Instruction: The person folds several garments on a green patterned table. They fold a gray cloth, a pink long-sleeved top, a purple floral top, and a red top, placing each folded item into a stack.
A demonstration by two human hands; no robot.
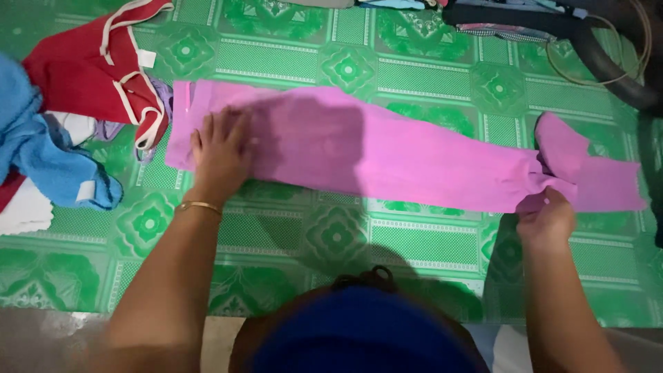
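We see pink pants (387,155) laid out long and flat on a green mat (414,69), and we use the pants as our landmark. The left hand (221,148) lies flat and open on the waist end of the pants, pressing it down, with a thin gold bangle (199,206) on the wrist just below the pants. The right hand (547,220) is at the other end, and its fingers are pinched shut on the cloth near the leg ends, where one leg is bunched and turned up a little. The two hands are well apart, one at each end. We think the step in hand is smoothing and pulling the pants straight, a start to folding them. We judge that the next move calls for the bunched leg to lie flat on the other leg, while the waist end is kept pinned down. Left of the pants, a red top (83,69) with white edges touches the waist end. Further left of the pants lies a blue cloth (41,152) on some white cloth (24,211). Up and to the right of the pants are dark clothes (511,17) and a black tube (608,62). We see no box, basket or bag here, so nothing is held in anything; the clothes all lie loose on the mat.
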